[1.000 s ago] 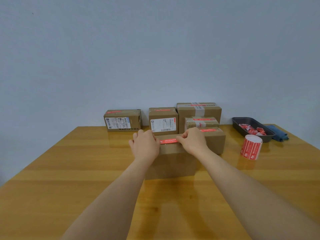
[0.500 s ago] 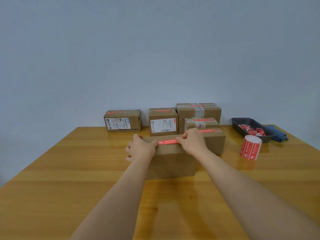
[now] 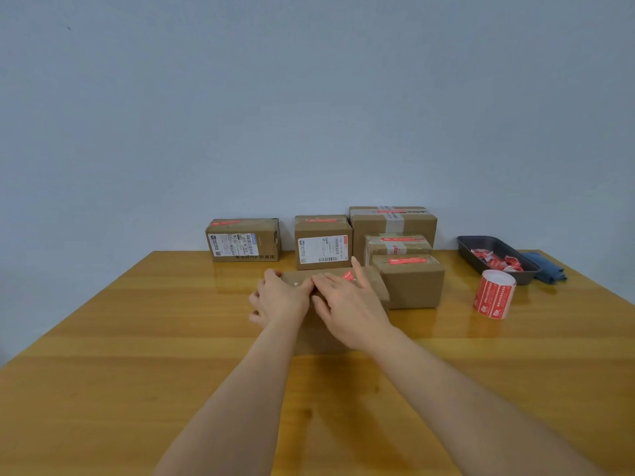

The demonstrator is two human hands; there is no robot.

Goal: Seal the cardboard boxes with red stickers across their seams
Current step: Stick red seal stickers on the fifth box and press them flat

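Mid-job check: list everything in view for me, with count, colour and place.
front box: 1, brown, centre, under both hands
sticker: 1, red, on front box top, mostly covered
sealed boxes: 5, brown with red stickers, behind and right of front box
sticker roll: 1, red and white, upright, right
tray: 1, dark, far right, holding red scraps
cloth: 1, blue, beside tray
table: 1, wood
left hand: holds front box's left end
right hand: flat on the sticker

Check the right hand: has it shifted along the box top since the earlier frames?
Yes. The right hand has slid left along the box, covering most of the red sticker, and now meets the left hand.
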